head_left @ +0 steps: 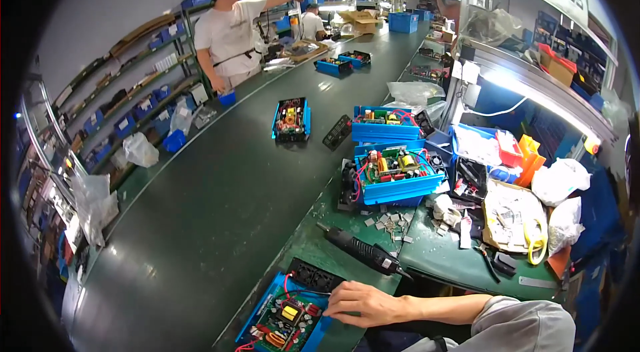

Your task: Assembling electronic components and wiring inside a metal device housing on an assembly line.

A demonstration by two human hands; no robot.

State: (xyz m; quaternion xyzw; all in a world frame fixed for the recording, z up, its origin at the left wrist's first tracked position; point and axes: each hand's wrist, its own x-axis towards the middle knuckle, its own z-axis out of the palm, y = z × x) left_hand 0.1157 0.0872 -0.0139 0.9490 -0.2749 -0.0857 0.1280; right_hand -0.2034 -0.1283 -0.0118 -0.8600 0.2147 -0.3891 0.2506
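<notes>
At the lower edge lies an open blue metal-cased circuit board unit (pixel 290 313), with a yellow-wrapped transformer, a copper coil and red wires. A black panel with two fans (pixel 316 276) sits at its far end. My right hand (pixel 365 304) rests on the casing's right side, fingers bent together over the edge by a black wire. Whatever lies under the fingertips is hidden. My left hand is outside the picture. Beyond the unit, a black electric screwdriver (pixel 362 250) lies on the green bench, apart from my hand.
More blue-cased units (pixel 395 169) are stacked ahead, beside small metal pieces (pixel 391 224). Another unit (pixel 291 120) sits on the long dark conveyor surface (pixel 200 239). At right are a parts tray (pixel 512 215), pliers (pixel 490 264) and plastic bags. A person (pixel 230 35) stands across the line.
</notes>
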